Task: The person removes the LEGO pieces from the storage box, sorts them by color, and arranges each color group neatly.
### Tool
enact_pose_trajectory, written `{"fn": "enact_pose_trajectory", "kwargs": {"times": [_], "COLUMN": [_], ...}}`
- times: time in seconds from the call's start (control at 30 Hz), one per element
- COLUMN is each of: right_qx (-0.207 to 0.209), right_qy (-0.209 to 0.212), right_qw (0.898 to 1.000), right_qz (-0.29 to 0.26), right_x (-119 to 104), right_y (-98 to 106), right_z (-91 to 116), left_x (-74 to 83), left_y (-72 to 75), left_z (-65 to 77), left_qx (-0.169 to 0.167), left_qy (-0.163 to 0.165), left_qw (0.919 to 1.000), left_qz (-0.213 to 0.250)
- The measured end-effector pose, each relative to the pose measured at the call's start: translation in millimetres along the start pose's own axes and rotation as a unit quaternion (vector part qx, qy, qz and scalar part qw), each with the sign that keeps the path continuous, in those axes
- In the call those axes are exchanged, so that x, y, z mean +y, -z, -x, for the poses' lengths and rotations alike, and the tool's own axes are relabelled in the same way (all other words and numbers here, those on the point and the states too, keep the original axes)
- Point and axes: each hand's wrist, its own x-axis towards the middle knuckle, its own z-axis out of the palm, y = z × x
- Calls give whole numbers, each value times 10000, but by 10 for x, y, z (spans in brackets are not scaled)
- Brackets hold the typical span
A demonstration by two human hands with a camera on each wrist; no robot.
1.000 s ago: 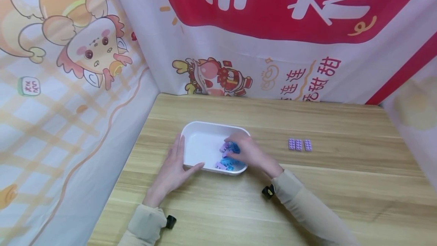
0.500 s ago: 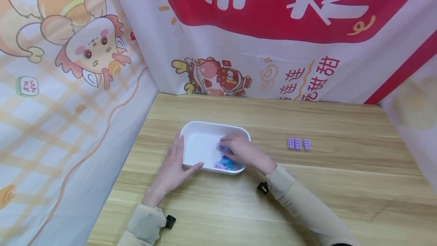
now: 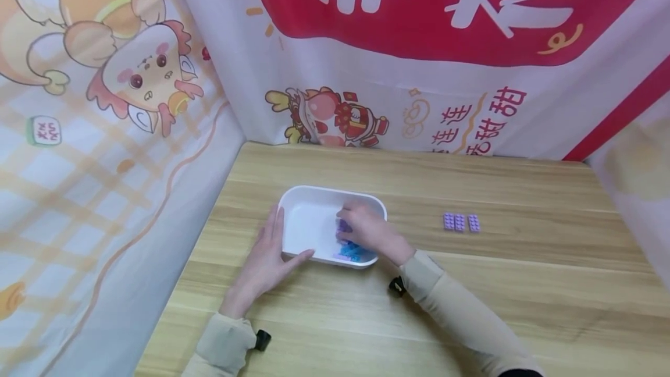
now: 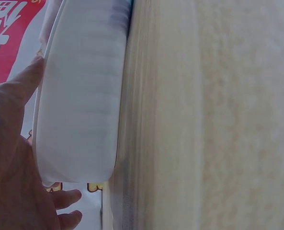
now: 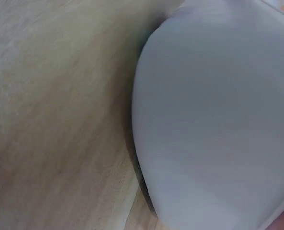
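Observation:
A white plastic box [image 3: 309,190] stands on the table, with several purple and blue toy bricks [image 3: 349,250] in its right part. My left hand [image 3: 260,263] lies at its front left corner, fingers straight along the left end and thumb on the front rim. In the left wrist view, the thumb follows the rim of the box [image 4: 79,105]. Inside the box, my right hand [image 3: 366,228] reaches down with bent fingers. A purple brick [image 3: 342,226] shows between its thumb and fingertips. Whether they pinch it is unclear. The right wrist view shows mostly the box's outer wall [image 5: 218,120].
To the right of the box, three purple bricks [image 3: 459,222] lie in a row on the wooden table [image 3: 497,284]. Printed cloth [image 3: 419,45] hangs behind the table, and more cloth [image 3: 120,191] hangs along the left side.
My right hand has shifted slightly left inside the box, and its fingers have moved among the bricks. The left hand and the three bricks on the table have stayed put.

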Motion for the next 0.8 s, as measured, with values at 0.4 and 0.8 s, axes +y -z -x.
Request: {"fn": "enact_pose_trajectory", "kwargs": {"times": [0.4, 0.8], "right_qx": [133, 234], "right_qy": [-591, -480], "right_qw": [9981, 9980], "right_qz": [-53, -328], "right_x": [34, 56], "right_y": [-18, -36], "right_z": [21, 3], "left_x": [7, 9], "left_y": [-6, 7], "left_z": [-12, -8], "left_qx": [-11, 2], "left_qy": [13, 12], "left_qw": [10000, 10000], "left_qz": [-12, 3]}}
